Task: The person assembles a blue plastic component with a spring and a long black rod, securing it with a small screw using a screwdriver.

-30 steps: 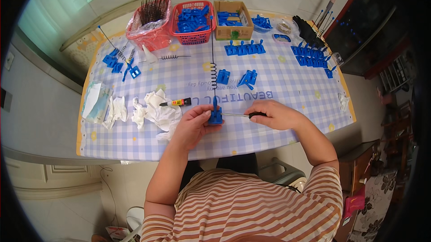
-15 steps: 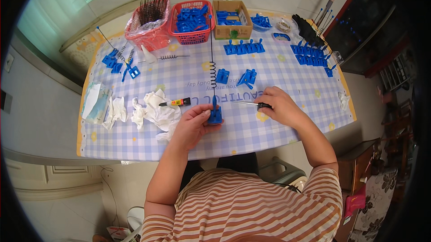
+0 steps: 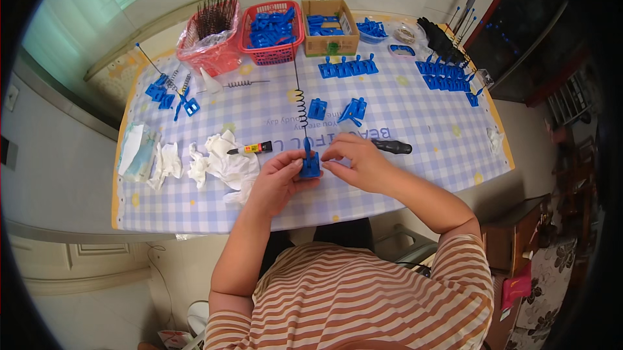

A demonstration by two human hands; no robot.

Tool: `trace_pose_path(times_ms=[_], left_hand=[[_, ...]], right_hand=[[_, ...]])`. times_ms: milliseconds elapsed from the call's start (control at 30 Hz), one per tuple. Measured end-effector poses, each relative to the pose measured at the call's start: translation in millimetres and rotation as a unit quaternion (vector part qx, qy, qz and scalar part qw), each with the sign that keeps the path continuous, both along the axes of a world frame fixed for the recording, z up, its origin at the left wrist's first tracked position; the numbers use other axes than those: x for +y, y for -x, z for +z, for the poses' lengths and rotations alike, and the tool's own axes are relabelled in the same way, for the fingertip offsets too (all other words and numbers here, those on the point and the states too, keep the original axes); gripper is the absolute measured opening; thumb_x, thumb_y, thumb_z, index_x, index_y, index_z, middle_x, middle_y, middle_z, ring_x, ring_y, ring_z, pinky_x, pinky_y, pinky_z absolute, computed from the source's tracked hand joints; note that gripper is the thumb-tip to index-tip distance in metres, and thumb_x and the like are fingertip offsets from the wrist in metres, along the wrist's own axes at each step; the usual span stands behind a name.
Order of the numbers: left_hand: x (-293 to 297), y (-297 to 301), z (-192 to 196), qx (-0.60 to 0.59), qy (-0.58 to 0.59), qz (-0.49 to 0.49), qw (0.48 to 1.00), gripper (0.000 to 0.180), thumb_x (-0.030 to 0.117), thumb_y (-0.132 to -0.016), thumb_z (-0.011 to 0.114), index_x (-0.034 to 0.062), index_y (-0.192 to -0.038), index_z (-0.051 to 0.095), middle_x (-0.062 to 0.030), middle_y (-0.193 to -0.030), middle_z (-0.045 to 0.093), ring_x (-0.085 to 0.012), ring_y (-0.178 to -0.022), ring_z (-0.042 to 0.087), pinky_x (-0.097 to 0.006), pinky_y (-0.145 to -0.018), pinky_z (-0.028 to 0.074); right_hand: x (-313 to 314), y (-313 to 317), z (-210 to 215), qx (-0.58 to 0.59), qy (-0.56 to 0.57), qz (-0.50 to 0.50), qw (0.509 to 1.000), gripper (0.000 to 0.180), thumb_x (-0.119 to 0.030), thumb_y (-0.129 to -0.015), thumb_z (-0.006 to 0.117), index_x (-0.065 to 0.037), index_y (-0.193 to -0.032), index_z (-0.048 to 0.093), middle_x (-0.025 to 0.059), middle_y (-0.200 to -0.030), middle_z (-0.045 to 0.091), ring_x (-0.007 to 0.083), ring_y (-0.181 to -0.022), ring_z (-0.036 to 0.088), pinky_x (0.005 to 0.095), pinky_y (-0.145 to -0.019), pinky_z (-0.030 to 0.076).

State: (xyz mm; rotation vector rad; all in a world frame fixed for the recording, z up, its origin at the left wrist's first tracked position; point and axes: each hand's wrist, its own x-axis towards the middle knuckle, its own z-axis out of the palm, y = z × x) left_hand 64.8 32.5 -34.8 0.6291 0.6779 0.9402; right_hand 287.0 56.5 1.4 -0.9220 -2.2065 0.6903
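My left hand (image 3: 283,178) grips a blue plastic base (image 3: 311,167) between thumb and fingers, just above the near part of the table. From that base rises a thin black wire with a coiled spring (image 3: 301,108) in its middle, leaning slightly left. Beside the base's right edge is my right hand (image 3: 360,163), fingers bent and a little apart, with nothing visible in them; whether the fingertips touch the base is hard to make out. Behind my right hand lies a screwdriver (image 3: 394,147) with a black handle, its shaft mostly hidden. Two loose blue pieces (image 3: 317,109) (image 3: 354,112) lie farther back.
A glue tube (image 3: 250,148) and crumpled tissues (image 3: 230,163) lie left of my hands. Along the back stand a bag-lined red basket of wires (image 3: 206,53), a red basket (image 3: 272,56) and a cardboard box (image 3: 332,45) of blue parts. Rows of blue pieces (image 3: 448,77) sit at right.
My right hand has let go of the screwdriver, which now lies on the cloth, and has moved left to the blue base. My left hand keeps its hold.
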Motion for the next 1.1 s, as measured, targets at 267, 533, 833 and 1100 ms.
trace_pose_path(times_ms=[267, 533, 833, 1100], left_hand=[[-0.5, -2.6, 1.6, 0.014, 0.012, 0.011, 1.0, 0.029, 0.009, -0.098, 0.052, -0.0015, -0.124, 0.056, -0.0144, -0.113, 0.064, -0.0262, -0.101, 0.066, -0.038, -0.085, 0.058], [-3.0, -6.5, 6.7, 0.068, -0.018, 0.018, 0.997, 0.028, 0.01, -0.095, 0.06, -0.0022, -0.121, 0.06, -0.0099, -0.109, 0.066, -0.0186, -0.099, 0.066, -0.033, -0.085, 0.058], [-1.2, -7.4, 5.3, 0.067, 0.004, 0.026, 0.997, 0.029, 0.011, -0.095, 0.06, -0.0017, -0.121, 0.059, -0.0091, -0.11, 0.066, -0.0173, -0.098, 0.066, -0.033, -0.086, 0.057], [-2.7, -6.9, 4.4, 0.071, -0.003, 0.029, 0.997, 0.027, 0.01, -0.095, 0.06, -0.0009, -0.12, 0.061, -0.0084, -0.108, 0.067, -0.0171, -0.096, 0.067, -0.032, -0.084, 0.057]], right_hand=[[4.1, 9.3, -9.2, 0.049, 0.141, -0.021, 0.989, 0.012, -0.01, -0.081, 0.07, -0.002, -0.088, 0.066, 0.0108, -0.081, 0.06, 0.0234, -0.073, 0.064, 0.0326, -0.064, 0.05], [8.0, 10.1, -10.5, 0.062, 0.213, -0.023, 0.975, 0.009, -0.007, -0.081, 0.071, -0.002, -0.087, 0.067, 0.005, -0.082, 0.06, 0.0131, -0.07, 0.058, 0.0269, -0.063, 0.047], [9.8, 7.3, -11.8, 0.05, 0.174, -0.011, 0.983, 0.009, -0.007, -0.079, 0.071, -0.003, -0.086, 0.066, 0.0041, -0.081, 0.061, 0.0129, -0.07, 0.058, 0.0264, -0.062, 0.047], [9.2, 0.7, -4.6, 0.042, 0.164, 0.0, 0.986, 0.008, -0.006, -0.079, 0.07, -0.003, -0.085, 0.066, 0.0034, -0.08, 0.061, 0.0135, -0.07, 0.058, 0.0264, -0.062, 0.047]])
